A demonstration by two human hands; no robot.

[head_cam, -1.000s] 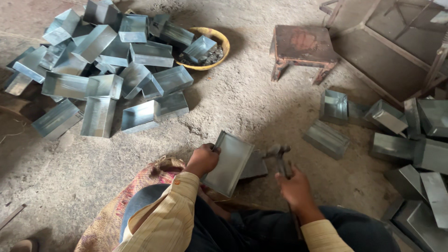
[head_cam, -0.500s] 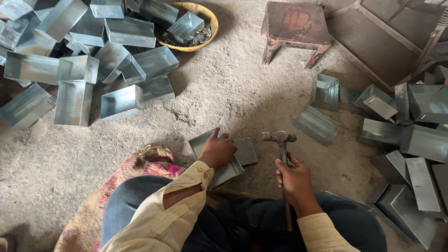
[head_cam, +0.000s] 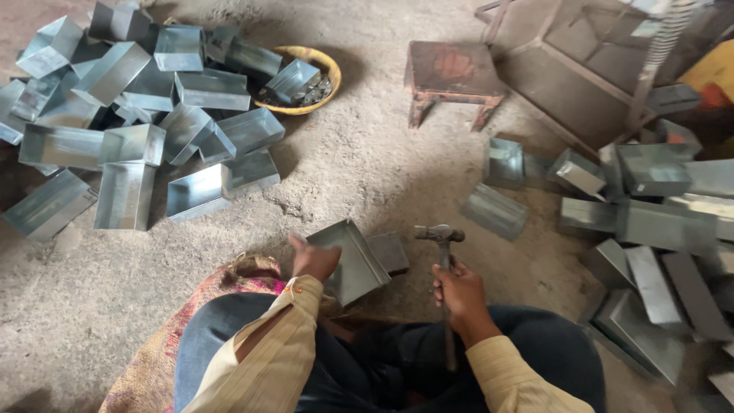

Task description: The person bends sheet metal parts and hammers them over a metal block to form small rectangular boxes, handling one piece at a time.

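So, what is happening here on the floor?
A person sits on the ground. The left hand holds a grey sheet-metal tray tilted on the floor, and the right hand grips a hammer with its head raised beside the tray. Piles of similar metal boxes lie on both sides, and a small stool stands ahead.

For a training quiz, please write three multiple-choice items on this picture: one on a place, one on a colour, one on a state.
1. Where does the small stool stand?
A. left of the yellow bowl
B. right of the yellow bowl
C. on the person's lap

2. What colour is the bowl?
A. yellow
B. blue
C. white

3. What does the right hand hold?
A. nothing
B. a metal box
C. a hammer

Answers:
1 B, the stool stands right of the bowl.
2 A, its rim is yellow.
3 C, it grips the hammer handle, while the left hand steadies the metal tray.
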